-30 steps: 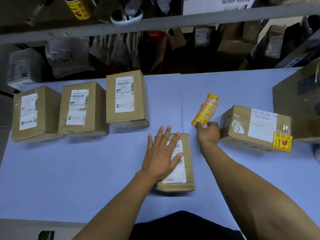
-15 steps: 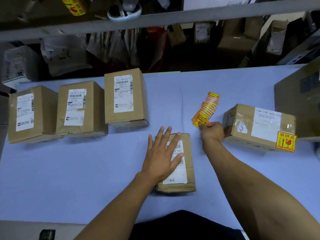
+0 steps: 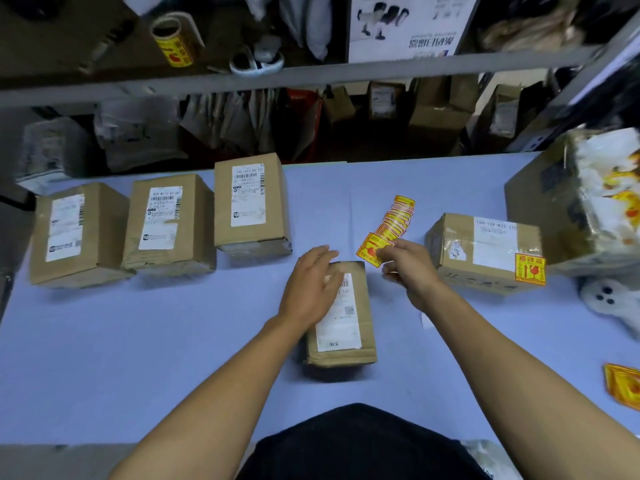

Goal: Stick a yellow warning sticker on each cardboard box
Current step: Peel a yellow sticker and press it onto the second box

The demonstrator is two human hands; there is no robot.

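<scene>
**Sticker in hand, small box next in line**

While the left hand (image 3: 311, 285) lies flat and open-fingered on the small cardboard box (image 3: 341, 320) at the middle of the blue table (image 3: 138, 341), pinning it without gripping, the right hand (image 3: 408, 268) pinches one yellow warning sticker (image 3: 372, 250) between thumb and fingertips at the near end of the sticker strip (image 3: 398, 216). The strip trails away across the table just beyond the small box, and whether the held sticker is fully free of its backing is hard to tell, since the hand is blurred.

To the right, a taped box (image 3: 485, 251) already carries a yellow sticker (image 3: 530, 269) on its near corner. Three upright boxes on the left, the far-left box (image 3: 76, 233), the middle box (image 3: 166, 226) and the tallest box (image 3: 249, 202), show only white shipping labels.

By my reading, the step in hand is taking a fresh sticker for the small box. The next move calls for carrying it over bare cardboard clear of the white label (image 3: 341, 317), laying it flat, and pressing it down while the left hand holds the box steady. The three boxes on the left are not yet done
</scene>
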